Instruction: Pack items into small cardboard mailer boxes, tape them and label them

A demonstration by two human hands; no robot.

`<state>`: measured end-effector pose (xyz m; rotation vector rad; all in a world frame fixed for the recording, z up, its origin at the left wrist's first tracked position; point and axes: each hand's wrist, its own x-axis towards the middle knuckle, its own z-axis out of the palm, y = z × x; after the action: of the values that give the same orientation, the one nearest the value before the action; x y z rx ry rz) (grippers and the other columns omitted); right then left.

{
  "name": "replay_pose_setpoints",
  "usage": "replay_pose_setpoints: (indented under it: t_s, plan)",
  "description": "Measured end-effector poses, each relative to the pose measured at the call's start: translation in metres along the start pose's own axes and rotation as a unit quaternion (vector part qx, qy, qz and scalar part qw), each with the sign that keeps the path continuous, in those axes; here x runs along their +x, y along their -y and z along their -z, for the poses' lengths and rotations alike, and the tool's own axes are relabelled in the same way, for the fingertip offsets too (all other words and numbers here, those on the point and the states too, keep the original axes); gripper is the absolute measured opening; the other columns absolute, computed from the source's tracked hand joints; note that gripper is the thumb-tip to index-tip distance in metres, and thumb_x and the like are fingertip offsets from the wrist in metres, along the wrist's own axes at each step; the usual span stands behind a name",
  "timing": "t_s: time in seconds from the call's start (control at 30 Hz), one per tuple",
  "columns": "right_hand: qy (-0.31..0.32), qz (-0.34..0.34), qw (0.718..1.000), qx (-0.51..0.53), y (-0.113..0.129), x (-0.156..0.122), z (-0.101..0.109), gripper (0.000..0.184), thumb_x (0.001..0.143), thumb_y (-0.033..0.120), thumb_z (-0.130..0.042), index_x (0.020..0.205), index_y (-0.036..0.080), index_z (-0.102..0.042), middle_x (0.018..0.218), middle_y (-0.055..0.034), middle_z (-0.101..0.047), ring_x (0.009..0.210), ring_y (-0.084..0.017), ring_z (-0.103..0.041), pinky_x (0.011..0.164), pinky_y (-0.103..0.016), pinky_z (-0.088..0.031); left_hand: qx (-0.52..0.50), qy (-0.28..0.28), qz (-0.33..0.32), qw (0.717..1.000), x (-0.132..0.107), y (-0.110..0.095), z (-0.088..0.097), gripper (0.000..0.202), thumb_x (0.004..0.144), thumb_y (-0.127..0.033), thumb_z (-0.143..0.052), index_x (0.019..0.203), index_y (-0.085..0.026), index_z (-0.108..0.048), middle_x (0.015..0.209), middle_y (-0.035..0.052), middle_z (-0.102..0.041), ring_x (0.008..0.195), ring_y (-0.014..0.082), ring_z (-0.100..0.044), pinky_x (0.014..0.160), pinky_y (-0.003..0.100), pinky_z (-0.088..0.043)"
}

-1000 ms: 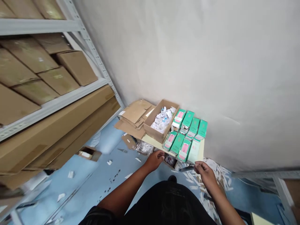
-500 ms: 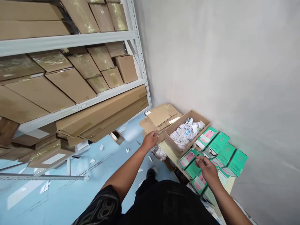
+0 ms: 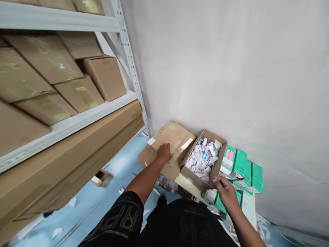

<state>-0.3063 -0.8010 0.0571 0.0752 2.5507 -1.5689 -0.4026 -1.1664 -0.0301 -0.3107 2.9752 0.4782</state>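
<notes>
My left hand [image 3: 164, 153] lies palm down on the flattened cardboard [image 3: 177, 132], its fingers slightly apart. Right of that sheet stands an open cardboard box [image 3: 191, 176] holding crumpled white paper [image 3: 203, 157]. At the near right corner of this box is my right hand [image 3: 224, 190], with thumb and fingers pinched together. Whether it grips the box edge or something small cannot be made out. Green boxes with pink panels [image 3: 240, 163] are grouped just beyond and around my right hand. Among them a dark, shiny flap or scrap [image 3: 234, 176] sticks up.
A metal shelf rack [image 3: 97, 109] loaded with brown cartons [image 3: 105, 77] fills the left side. A grey wall [image 3: 218, 68] rises behind the table [image 3: 189, 181]. Clear plastic wrap [image 3: 167, 183] is below the cardboard. White scraps and a small open carton [image 3: 102, 179] lie on the blue floor [image 3: 89, 202].
My left hand has come down onto the flattened cardboard. My right hand has moved from over the green boxes to the open box's near corner. The view has shifted closer to the rack.
</notes>
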Motion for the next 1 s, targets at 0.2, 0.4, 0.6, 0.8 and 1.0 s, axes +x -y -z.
replay_pose_setpoints:
  t_s: [0.2, 0.4, 0.6, 0.8, 1.0]
  plan:
    - [-0.055, -0.031, 0.998, -0.005, 0.015, 0.008, -0.015, 0.041, 0.08, 0.06, -0.065, 0.089, 0.021, -0.074, 0.088, -0.0068, -0.075, 0.082, -0.027, -0.069, 0.077, -0.036, -0.054, 0.003, 0.031, -0.07, 0.997, 0.003, 0.022, 0.027, 0.028, 0.096, -0.026, -0.048, 0.113, -0.011, -0.066, 0.104, 0.0224, -0.072, 0.104, 0.035, -0.069, 0.092, 0.045, -0.049]
    - [-0.019, -0.007, 0.999, -0.034, 0.024, 0.019, -0.035, 0.044, 0.082, 0.061, -0.064, 0.095, 0.02, -0.074, 0.088, -0.0066, -0.075, 0.082, -0.026, -0.068, 0.077, -0.034, -0.052, 0.012, -0.12, -0.039, 0.992, -0.018, 0.057, 0.114, 0.026, 0.095, -0.024, -0.045, 0.108, -0.016, -0.066, 0.102, 0.0147, -0.074, 0.101, 0.0289, -0.07, 0.086, 0.034, -0.05]
    - [0.004, 0.005, 0.999, 0.035, 0.051, 0.027, -0.057, 0.052, 0.088, 0.064, -0.063, 0.115, 0.021, -0.067, 0.109, -0.0105, -0.074, 0.098, -0.029, -0.07, 0.085, -0.041, -0.056, -0.097, -0.244, -0.11, 0.959, -0.064, 0.068, 0.203, 0.033, 0.098, -0.029, -0.042, 0.113, -0.022, -0.07, 0.091, 0.0041, -0.076, 0.086, 0.0206, -0.071, 0.081, 0.027, -0.05]
    - [-0.008, 0.092, 0.986, 0.141, 0.103, 0.004, -0.056, 0.058, 0.096, 0.059, -0.057, 0.145, 0.029, -0.047, 0.15, -0.0126, -0.053, 0.12, -0.029, -0.064, 0.095, -0.043, -0.057, -0.197, -0.238, -0.205, 0.929, -0.087, 0.026, 0.236, 0.031, 0.098, -0.029, -0.045, 0.109, -0.022, -0.073, 0.085, 0.0009, -0.075, 0.075, 0.0169, -0.069, 0.071, 0.024, -0.051]
    - [-0.077, 0.154, 0.97, 0.174, 0.124, -0.05, -0.041, 0.074, 0.098, 0.07, -0.044, 0.158, 0.028, -0.035, 0.151, -0.0125, -0.052, 0.136, -0.033, -0.053, 0.109, -0.049, -0.049, -0.209, -0.214, -0.334, 0.894, -0.103, -0.061, 0.234, 0.029, 0.097, -0.027, -0.046, 0.105, -0.02, -0.073, 0.079, 0.0024, -0.073, 0.073, 0.0181, -0.068, 0.071, 0.026, -0.051]
